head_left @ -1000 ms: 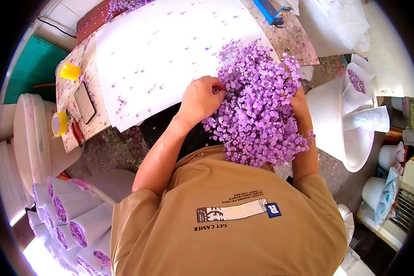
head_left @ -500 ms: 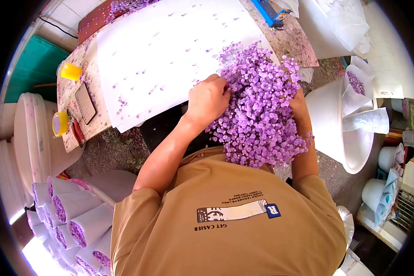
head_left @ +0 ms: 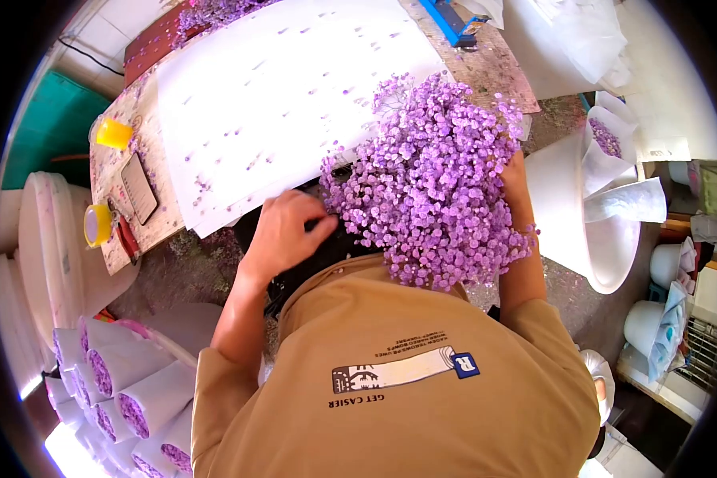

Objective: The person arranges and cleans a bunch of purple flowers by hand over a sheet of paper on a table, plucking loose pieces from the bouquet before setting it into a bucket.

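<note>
A full bunch of purple baby's breath (head_left: 442, 191) is held up in front of my chest, its blooms fanned towards me. Behind its right edge, my right hand (head_left: 515, 169) is closed around the bunch. Most of those fingers and the stems are hidden by the flowers. My left hand (head_left: 288, 233) hangs apart from the bunch, to its lower left, over the dark area at the table's near edge. Its fingers are loosely curled, with a gap before the thumb, and nothing shows in them. White paper sheets (head_left: 247, 95) strewn with fallen purple petals lie beyond.
On the table's left are yellow tape rolls (head_left: 113, 134), a phone (head_left: 139, 188) and red-handled pliers (head_left: 126, 240). A blue tool (head_left: 452, 22) lies at the far right corner. Wrapped purple bunches (head_left: 135, 406) stack at lower left. A large white bucket (head_left: 562, 207) stands right.
My left hand has left the bunch and moved down and left, towards my body. More blooms show on the bunch's left side. My right hand keeps its hold.
</note>
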Available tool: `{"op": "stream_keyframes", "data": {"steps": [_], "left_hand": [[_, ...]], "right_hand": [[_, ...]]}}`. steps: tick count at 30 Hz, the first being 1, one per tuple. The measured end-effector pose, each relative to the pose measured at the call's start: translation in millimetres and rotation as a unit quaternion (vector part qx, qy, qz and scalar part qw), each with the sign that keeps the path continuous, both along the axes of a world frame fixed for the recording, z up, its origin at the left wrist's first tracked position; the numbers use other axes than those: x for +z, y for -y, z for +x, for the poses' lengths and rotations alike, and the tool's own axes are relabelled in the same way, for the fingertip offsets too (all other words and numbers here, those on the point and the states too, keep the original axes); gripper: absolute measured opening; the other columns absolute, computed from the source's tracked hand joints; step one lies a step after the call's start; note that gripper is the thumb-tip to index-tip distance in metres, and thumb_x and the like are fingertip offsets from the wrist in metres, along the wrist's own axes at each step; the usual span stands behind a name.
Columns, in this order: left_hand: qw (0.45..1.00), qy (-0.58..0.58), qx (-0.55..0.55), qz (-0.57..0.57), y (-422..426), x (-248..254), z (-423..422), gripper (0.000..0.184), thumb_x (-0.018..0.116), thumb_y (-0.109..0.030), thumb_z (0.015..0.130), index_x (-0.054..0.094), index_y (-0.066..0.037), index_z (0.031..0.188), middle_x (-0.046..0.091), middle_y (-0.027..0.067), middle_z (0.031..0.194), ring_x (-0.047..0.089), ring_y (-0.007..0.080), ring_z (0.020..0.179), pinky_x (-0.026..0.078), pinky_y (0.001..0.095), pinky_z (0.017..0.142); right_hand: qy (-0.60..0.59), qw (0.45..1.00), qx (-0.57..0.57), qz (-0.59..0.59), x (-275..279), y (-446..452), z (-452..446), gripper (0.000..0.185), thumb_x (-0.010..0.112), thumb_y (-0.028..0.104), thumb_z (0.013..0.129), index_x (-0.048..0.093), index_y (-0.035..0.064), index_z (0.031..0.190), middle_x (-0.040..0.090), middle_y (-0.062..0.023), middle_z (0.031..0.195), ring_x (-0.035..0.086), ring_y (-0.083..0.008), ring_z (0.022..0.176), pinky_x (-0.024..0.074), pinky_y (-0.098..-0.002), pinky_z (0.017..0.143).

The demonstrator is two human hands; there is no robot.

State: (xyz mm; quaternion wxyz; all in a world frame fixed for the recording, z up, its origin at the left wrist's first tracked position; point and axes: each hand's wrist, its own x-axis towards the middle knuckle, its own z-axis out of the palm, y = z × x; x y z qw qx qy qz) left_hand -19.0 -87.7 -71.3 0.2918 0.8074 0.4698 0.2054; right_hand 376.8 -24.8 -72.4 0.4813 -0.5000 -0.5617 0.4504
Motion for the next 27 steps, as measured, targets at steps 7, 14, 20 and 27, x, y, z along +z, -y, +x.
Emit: {"op": "stream_keyframes", "data": {"steps": [7, 14, 20, 27], "left_hand": [[0.993, -0.11, -0.046, -0.014, 35, 2, 44, 0.086, 0.071, -0.059, 0.082, 0.052, 0.005, 0.135, 0.05, 0.0258, 0.143, 0.041, 0.0411, 0.139, 0.028, 0.054, 0.116], [0.992, -0.09, -0.025, -0.084, 39, 23, 97, 0.118, 0.076, -0.069, 0.069, 0.036, 0.013, 0.144, 0.031, 0.0345, 0.152, 0.032, 0.0448, 0.144, 0.024, 0.058, 0.118], [0.992, 0.04, -0.008, -0.122, 27, 30, 127, 0.124, 0.088, -0.05, 0.067, 0.021, 0.017, 0.146, 0.018, 0.0412, 0.153, 0.049, 0.0523, 0.128, 0.046, 0.0476, 0.105], [0.943, 0.333, -0.023, -0.005, -55, 84, 133, 0.107, 0.088, -0.03, 0.077, 0.022, 0.009, 0.153, 0.033, 0.0279, 0.156, 0.035, 0.0349, 0.144, 0.028, 0.0413, 0.12]], "right_hand": [[0.108, 0.977, -0.122, 0.134, -23, -27, 23, 0.093, 0.076, 0.026, 0.083, 0.024, 0.0041, 0.157, 0.044, -0.0162, 0.149, 0.045, -0.0265, 0.135, 0.0377, -0.0394, 0.112], [-0.257, 0.944, 0.0, -0.206, -72, -24, 45, 0.063, 0.066, 0.022, 0.092, 0.041, 0.0036, 0.147, 0.058, -0.0142, 0.134, 0.061, -0.0221, 0.115, 0.0505, -0.0379, 0.098], [0.079, 0.996, -0.011, -0.034, -27, -19, 58, 0.04, 0.057, 0.023, 0.098, 0.061, -0.0055, 0.126, 0.068, -0.0122, 0.116, 0.065, -0.0179, 0.101, 0.0519, -0.0326, 0.091], [-0.197, 0.966, -0.158, 0.051, 140, 13, 54, 0.052, 0.062, 0.028, 0.096, 0.053, -0.0058, 0.135, 0.063, -0.0126, 0.128, 0.061, -0.0193, 0.111, 0.0476, -0.0337, 0.098]]}}
